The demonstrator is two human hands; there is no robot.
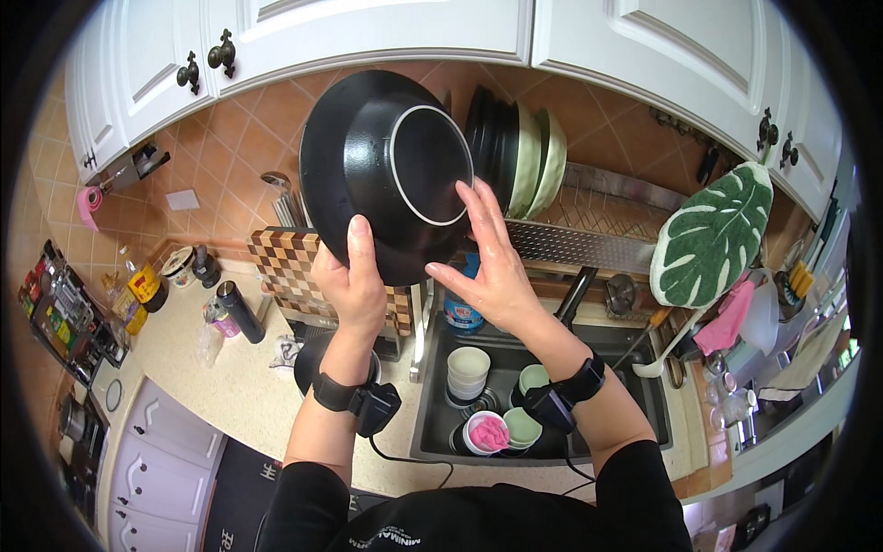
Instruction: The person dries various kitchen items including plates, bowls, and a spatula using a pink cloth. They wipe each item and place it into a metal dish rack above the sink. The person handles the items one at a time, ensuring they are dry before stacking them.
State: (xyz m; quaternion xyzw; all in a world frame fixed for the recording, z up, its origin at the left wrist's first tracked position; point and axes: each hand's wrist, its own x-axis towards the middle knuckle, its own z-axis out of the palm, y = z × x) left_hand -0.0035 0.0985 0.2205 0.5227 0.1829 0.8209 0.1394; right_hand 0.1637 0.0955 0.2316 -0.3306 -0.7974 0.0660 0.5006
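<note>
A large black bowl (365,159) with a pale foot ring is tilted up so that its underside faces me. My left hand (352,279) grips its lower left rim, the thumb lying on the outer wall. Against the bowl's lower right side rests my right hand (493,265), its fingers spread near the foot ring. Behind the bowl, black dishes (486,152) and pale green dishes (541,162) stand on edge in a metal dish rack (583,241). Below, the dark sink (600,345) holds stacked white bowls (468,366), green bowls (522,426) and a pink cloth (489,434) inside a bowl.
A checkered cutting board (279,259) stands left of the sink, near a dark thermos (239,312) and sauce bottles (146,283). White wall cabinets (372,41) overhang the rack. A leaf-shaped green mat (714,234) hangs at right. The faucet (578,293) and a blue bottle (462,310) flank my right hand.
</note>
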